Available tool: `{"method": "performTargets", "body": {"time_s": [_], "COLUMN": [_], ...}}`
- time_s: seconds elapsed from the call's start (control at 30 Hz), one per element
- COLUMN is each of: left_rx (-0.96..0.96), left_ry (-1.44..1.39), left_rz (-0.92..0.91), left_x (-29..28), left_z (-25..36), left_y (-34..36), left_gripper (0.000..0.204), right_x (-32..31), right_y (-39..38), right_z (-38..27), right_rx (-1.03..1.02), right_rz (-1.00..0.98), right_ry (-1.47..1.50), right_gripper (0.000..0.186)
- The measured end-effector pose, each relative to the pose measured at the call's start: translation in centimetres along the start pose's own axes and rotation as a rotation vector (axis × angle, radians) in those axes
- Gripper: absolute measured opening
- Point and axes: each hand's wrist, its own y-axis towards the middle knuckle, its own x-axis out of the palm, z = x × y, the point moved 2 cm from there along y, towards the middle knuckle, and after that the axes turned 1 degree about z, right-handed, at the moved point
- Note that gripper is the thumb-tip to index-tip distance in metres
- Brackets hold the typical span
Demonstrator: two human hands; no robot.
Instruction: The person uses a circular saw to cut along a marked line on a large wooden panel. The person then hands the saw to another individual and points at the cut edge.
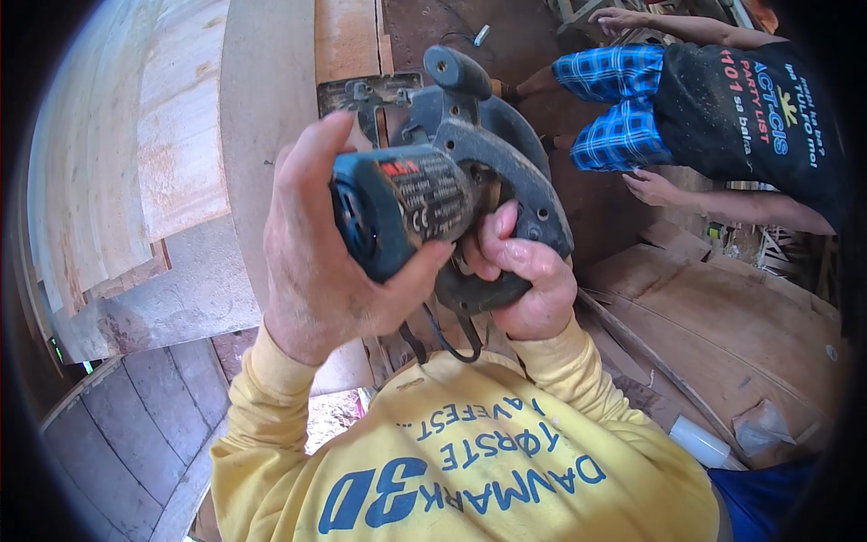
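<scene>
Fingers point(515, 256) of the right hand point(546, 291) curl around the back handle point(528, 185) of a power saw point(461, 149), and the left hand point(312, 280) hugs its round motor point(397, 212). The saw is in front of the yellow shirt point(488, 492), near some wide boards point(268, 90), but I can't tell if they touch

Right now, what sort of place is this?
Likely a rough woodworking area: a corded circular saw in hand, pale wooden boards side by side at left, and a large brown wooden panel at right.
</scene>
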Motion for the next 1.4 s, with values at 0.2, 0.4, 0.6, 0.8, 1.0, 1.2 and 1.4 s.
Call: {"method": "performTargets", "body": {"time_s": [0.2,0.4,0.6,0.8,1.0,1.2,1.4], "left_rx": [0.105,0.208,0.296,0.266,0.253,0.252,0.277], "left_ry": [0.027,0.054,0.068,0.088,0.093,0.091,0.068], "left_rz": [0.077,0.079,0.123,0.152,0.148,0.148,0.165], "left_x": [0.5,0.1,-0.1,-0.5,-0.8,-0.8,-0.8], "left_z": [0.5,0.3,-0.3,0.0,0.0,-0.2,-0.6], "left_y": [0.7,0.7,0.6,0.8,1.1,1.8,2.6], "left_gripper": [0.096,0.091,0.090,0.088,0.088,0.087,0.082], "right_x": [-1.0,-1.2,-1.8,-1.8,-1.6,-1.5,-0.9], "right_y": [0.5,0.9,2.0,3.0,3.8,4.8,5.7], "right_z": [-0.7,-0.5,-0.4,-0.4,-0.4,-0.5,-0.6], "right_rx": [-0.035,-0.064,-0.060,-0.088,-0.087,-0.112,-0.151], "right_rz": [-0.108,-0.172,-0.274,-0.285,-0.320,-0.316,-0.291], "right_ry": [0.050,0.094,0.102,0.100,0.133,0.125,0.107], "right_gripper": [0.022,0.018,0.019,0.021,0.018,0.014,0.014]}}
